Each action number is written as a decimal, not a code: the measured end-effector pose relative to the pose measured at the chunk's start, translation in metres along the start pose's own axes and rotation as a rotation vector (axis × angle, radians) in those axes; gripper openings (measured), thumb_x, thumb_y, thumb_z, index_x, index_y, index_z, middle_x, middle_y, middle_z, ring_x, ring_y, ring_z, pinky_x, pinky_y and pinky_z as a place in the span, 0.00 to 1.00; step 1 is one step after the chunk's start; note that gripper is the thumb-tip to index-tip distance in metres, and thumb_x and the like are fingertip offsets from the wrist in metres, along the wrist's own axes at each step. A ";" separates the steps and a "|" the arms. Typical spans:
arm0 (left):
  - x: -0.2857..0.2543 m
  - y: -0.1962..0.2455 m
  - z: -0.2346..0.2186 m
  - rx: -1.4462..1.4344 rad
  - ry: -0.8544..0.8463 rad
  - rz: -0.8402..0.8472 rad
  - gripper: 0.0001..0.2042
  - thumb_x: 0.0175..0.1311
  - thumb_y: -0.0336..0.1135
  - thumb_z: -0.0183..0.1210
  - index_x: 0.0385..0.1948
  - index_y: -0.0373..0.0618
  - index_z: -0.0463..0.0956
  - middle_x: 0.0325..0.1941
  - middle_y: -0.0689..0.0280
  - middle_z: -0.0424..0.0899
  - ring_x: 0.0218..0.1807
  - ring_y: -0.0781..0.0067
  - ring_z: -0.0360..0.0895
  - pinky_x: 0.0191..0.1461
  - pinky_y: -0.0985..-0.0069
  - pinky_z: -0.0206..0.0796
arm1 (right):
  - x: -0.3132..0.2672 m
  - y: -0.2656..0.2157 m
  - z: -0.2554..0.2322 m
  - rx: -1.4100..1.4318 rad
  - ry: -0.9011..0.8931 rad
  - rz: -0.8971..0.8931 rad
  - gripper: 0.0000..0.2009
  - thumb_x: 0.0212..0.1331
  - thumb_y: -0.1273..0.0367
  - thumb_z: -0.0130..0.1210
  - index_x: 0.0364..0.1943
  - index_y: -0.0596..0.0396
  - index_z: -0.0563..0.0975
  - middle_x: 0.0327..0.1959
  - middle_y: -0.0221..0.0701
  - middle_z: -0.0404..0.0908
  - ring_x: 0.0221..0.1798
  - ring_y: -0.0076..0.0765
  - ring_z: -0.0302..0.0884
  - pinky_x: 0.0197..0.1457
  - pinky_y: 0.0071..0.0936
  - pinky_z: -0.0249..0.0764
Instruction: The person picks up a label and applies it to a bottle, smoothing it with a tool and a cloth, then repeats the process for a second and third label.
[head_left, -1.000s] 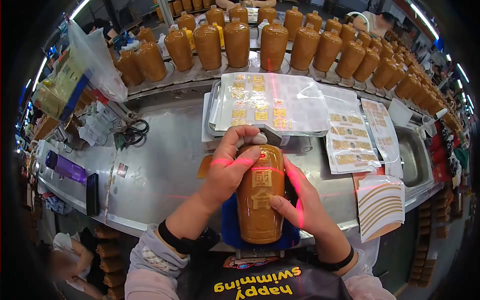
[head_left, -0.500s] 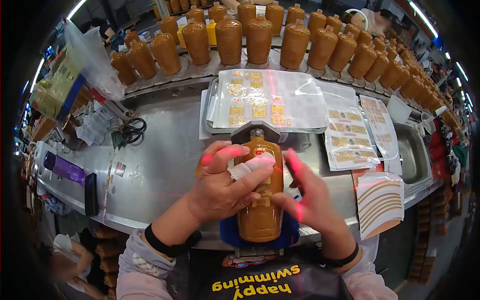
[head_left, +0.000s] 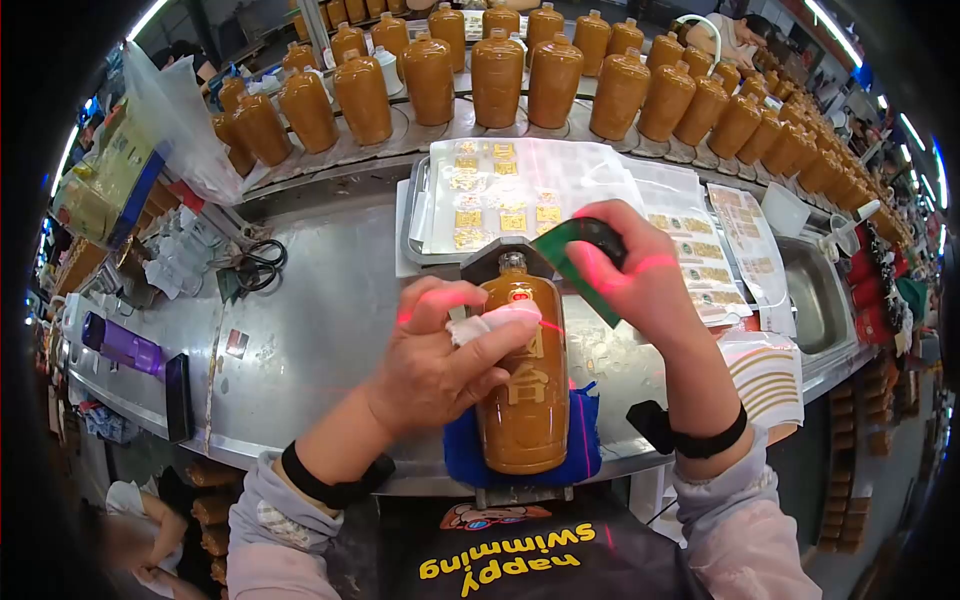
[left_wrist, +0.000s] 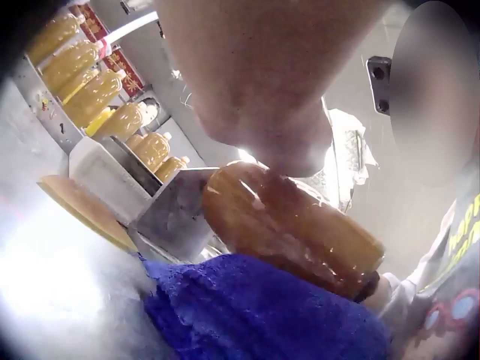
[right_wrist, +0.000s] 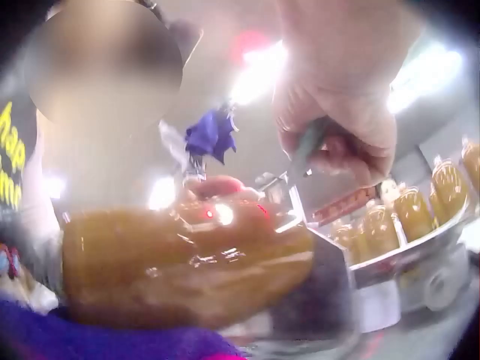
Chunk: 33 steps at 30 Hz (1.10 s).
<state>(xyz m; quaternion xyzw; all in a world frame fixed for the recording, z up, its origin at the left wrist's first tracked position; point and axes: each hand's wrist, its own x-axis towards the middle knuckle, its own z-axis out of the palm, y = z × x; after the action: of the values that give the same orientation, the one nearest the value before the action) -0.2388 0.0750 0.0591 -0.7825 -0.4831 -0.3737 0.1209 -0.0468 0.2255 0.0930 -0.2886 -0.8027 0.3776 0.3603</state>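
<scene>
A brown glazed bottle [head_left: 522, 420] with gold characters and a small red emblem lies on a blue cloth [head_left: 584, 440] in front of me. Its neck sits in a grey notched stop [head_left: 480, 265]. My left hand [head_left: 425, 365] reaches over the bottle from the left, its white-wrapped finger [head_left: 485, 325] resting near the emblem and partly covering the upper character. Up to the right of the bottle, my right hand [head_left: 640, 270] grips a flat green scraper [head_left: 575, 270] with a dark upper part. In the right wrist view the green scraper [right_wrist: 306, 146] shows between thumb and fingers, above the bottle [right_wrist: 187, 262].
A tray [head_left: 414, 225] with sheets of gold stickers [head_left: 512, 218] lies beyond the bottle. More sticker sheets [head_left: 750, 215] and a sink [head_left: 815, 290] are to the right. Brown bottles [head_left: 497, 80] line a conveyor behind. Scissors [head_left: 262, 268] and a purple bottle [head_left: 125, 342] lie left.
The right hand has left the bottle's side, risen to the upper right and now holds the green scraper. The left hand has shifted from the bottle's shoulder to press its wrapped finger near the emblem.
</scene>
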 end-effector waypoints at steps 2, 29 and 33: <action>0.006 -0.006 -0.001 0.001 -0.048 -0.016 0.18 0.66 0.45 0.56 0.54 0.53 0.79 0.51 0.67 0.82 0.53 0.62 0.70 0.59 0.62 0.60 | -0.007 0.001 -0.005 0.083 -0.007 0.088 0.13 0.57 0.70 0.62 0.45 0.58 0.77 0.36 0.39 0.84 0.38 0.26 0.81 0.42 0.25 0.77; -0.034 0.026 0.003 -0.401 0.133 -0.687 0.27 0.75 0.41 0.45 0.67 0.29 0.57 0.64 0.44 0.68 0.63 0.49 0.67 0.66 0.64 0.58 | -0.041 -0.062 0.008 0.063 -0.648 -0.532 0.07 0.50 0.68 0.63 0.33 0.51 0.78 0.27 0.32 0.73 0.33 0.41 0.76 0.37 0.36 0.70; -0.043 0.034 0.007 -0.445 0.186 -0.701 0.27 0.75 0.42 0.45 0.68 0.30 0.55 0.64 0.43 0.68 0.63 0.48 0.67 0.66 0.63 0.57 | -0.009 -0.029 0.021 -0.372 0.010 -0.471 0.09 0.49 0.68 0.63 0.35 0.50 0.79 0.26 0.33 0.73 0.31 0.42 0.74 0.36 0.38 0.66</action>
<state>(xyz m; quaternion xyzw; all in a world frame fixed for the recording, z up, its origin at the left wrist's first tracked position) -0.2176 0.0334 0.0295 -0.5410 -0.6145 -0.5563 -0.1423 -0.0639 0.1946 0.1036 -0.1576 -0.9012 0.1285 0.3827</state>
